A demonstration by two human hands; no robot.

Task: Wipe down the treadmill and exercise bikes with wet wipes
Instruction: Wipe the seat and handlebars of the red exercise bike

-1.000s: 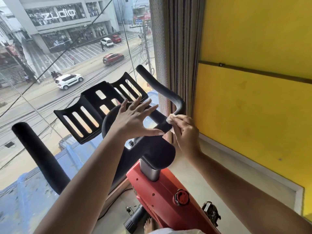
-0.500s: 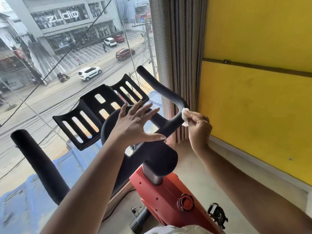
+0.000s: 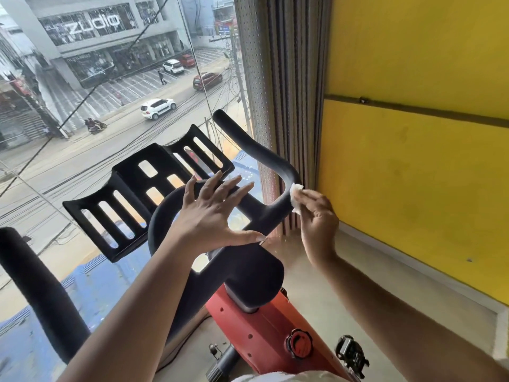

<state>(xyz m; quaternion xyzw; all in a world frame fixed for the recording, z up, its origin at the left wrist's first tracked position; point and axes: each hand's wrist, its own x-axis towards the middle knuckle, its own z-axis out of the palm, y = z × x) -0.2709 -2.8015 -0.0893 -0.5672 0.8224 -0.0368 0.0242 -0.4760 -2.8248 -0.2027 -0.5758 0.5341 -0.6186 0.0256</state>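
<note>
A red exercise bike (image 3: 264,334) with black handlebars (image 3: 259,153) stands in front of me. My right hand (image 3: 316,221) pinches a small white wet wipe (image 3: 296,195) and holds it against the outer bend of the right handlebar. With fingers straight and spread, my left hand (image 3: 212,216) rests flat on the centre loop of the handlebars. A black slotted tray (image 3: 132,199) sits beyond that hand. The left handlebar grip (image 3: 35,288) juts up at the lower left.
A glass window (image 3: 110,106) stands right behind the bike, with a street far below. A striped curtain (image 3: 286,78) hangs just past the right handlebar. A yellow wall (image 3: 418,161) runs along the right. A red knob (image 3: 298,347) and a pedal (image 3: 351,351) sit low on the frame.
My right hand has slid the wipe from the inner crossbar outward and up to the right handlebar's bend. The left hand has stayed put on the centre loop.
</note>
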